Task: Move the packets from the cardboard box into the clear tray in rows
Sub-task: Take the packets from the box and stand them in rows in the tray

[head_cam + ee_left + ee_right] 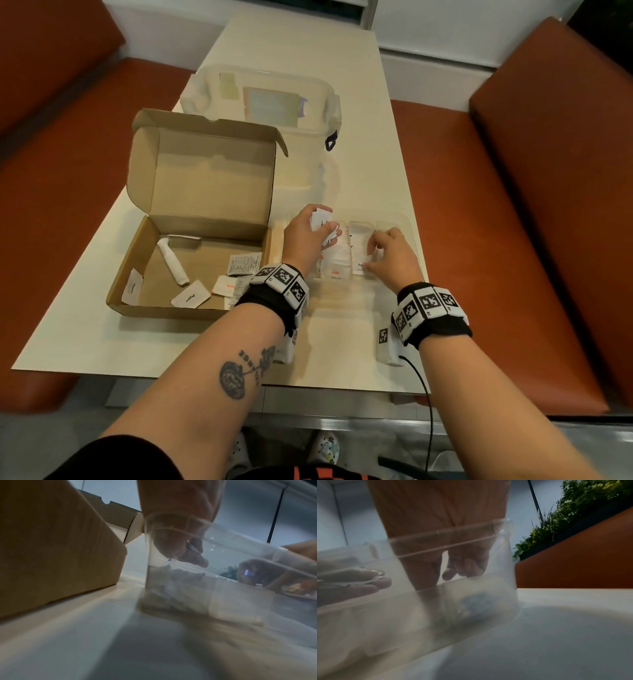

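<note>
An open cardboard box [154, 303] sits on the left of the table, with several white packets [190, 297] and a rolled white napkin [173, 260] on its floor. The clear tray [394, 219] stands just right of the box, and rows of Salt and Pepper packets [335, 272] lie in it. My left hand [306, 231] hovers over the tray's left end and grips a small stack of packets [322, 216]. My right hand [390, 255] reaches down into the tray's middle, fingertips on the packets there. Through the tray wall [471, 601] its fingers [448, 573] hang loosely curled.
A large clear lidded bin [260, 99] stands behind the box and tray. Orange benches [548, 205] flank the table on both sides. The table's near edge [308, 385] lies below my wrists. A green plant [573, 513] sits beyond the right bench.
</note>
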The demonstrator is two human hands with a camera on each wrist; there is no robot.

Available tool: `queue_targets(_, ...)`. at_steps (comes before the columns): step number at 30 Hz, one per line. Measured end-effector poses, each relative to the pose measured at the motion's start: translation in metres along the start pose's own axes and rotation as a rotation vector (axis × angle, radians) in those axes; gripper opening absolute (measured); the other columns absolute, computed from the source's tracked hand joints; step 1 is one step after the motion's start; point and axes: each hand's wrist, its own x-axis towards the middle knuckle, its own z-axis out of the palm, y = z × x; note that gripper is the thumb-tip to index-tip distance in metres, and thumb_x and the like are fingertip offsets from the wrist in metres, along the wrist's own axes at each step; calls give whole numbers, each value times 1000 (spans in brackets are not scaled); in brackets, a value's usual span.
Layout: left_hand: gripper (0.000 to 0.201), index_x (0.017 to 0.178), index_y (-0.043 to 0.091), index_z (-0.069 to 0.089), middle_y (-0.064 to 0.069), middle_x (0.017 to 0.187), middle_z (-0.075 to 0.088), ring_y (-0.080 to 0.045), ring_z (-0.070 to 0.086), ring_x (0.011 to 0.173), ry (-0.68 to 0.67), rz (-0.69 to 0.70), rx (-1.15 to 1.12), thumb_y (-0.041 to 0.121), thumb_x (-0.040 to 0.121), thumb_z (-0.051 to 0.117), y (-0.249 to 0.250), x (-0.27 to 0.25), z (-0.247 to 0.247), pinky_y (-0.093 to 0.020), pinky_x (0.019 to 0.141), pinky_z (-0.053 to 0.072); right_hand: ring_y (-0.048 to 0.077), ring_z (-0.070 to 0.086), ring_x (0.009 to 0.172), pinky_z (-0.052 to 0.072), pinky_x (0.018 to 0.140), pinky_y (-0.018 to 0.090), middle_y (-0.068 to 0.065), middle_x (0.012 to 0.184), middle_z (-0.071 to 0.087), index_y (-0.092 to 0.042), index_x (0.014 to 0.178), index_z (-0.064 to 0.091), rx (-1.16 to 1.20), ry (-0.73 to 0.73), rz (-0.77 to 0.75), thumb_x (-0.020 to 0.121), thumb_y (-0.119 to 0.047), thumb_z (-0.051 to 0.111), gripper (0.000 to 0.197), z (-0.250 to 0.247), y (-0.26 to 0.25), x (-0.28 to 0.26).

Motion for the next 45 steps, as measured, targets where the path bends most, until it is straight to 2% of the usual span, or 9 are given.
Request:
queue_targets(8,17,95,20,62,-12,102,66,-16,72,82,-18,-15,15,4,89,64,-2,3,0,-27,71,59,22,53,82,47,73,30,2,96,44,-10,86,65,-161,-84,-15,80,1,59,14,2,-7,6)
queue_targets(21,15,94,22,62,-13,104,64,-21,71,79,-39,-34,56,7,89,63,-1,3,1,-28,65,60,21,54,85,47,73,30,4,99,50,-15,90,64,-184,-65,7,81,-4,61,14,3,-8,10)
queue_targets(26,7,97,10,58,-14,93,60,-24,64,64,-92,-75,35,10,91,63,0,3,1,-27,53,57,10,52,75,38,65,20,-2,84,60,-18,89,65,241,164,-20,85,-20,65,5,-5,-24,7)
queue_targets(30,29,111,11,54,-12,89,63,-19,61,57,-133,-96,91,12,86,69,1,2,2,-24,47,53,4,53,63,43,59,13,-6,77,64,-16,90,69,524,129,31,87,-25,64,11,-9,-44,7)
queue_targets(33,26,105,20,54,-8,86,64,-14,61,53,-179,-91,143,10,85,69,2,-1,2,-24,45,51,-3,50,49,39,48,9,-3,65,63,-8,85,68,602,71,55,83,-18,69,10,-8,-48,6)
queue_targets(36,38,115,16,49,-7,87,64,-13,60,50,-208,-108,161,12,84,71,2,-2,3,-24,45,49,-4,50,47,39,47,9,0,60,63,-8,79,67,666,92,70,80,-12,71,6,-10,-48,5)
queue_targets(38,32,113,10,51,-11,86,64,-16,61,52,-222,-105,138,17,87,69,3,-2,2,-26,46,51,0,50,48,40,48,10,-1,62,64,-10,78,66,665,128,90,81,-13,71,7,-13,-47,7)
queue_targets(41,5,101,12,54,-14,87,63,-23,62,56,-171,-129,27,14,97,54,6,-2,2,-27,48,53,0,47,42,40,46,10,-4,63,63,-8,81,64,636,203,116,82,-14,71,9,-23,-44,13)
queue_targets(45,10,95,13,58,-10,83,64,-21,58,52,-122,-106,-19,13,99,48,5,0,1,-24,45,50,-4,47,39,40,43,10,-4,66,65,-9,81,63,622,276,144,81,-12,71,8,-34,-38,17)
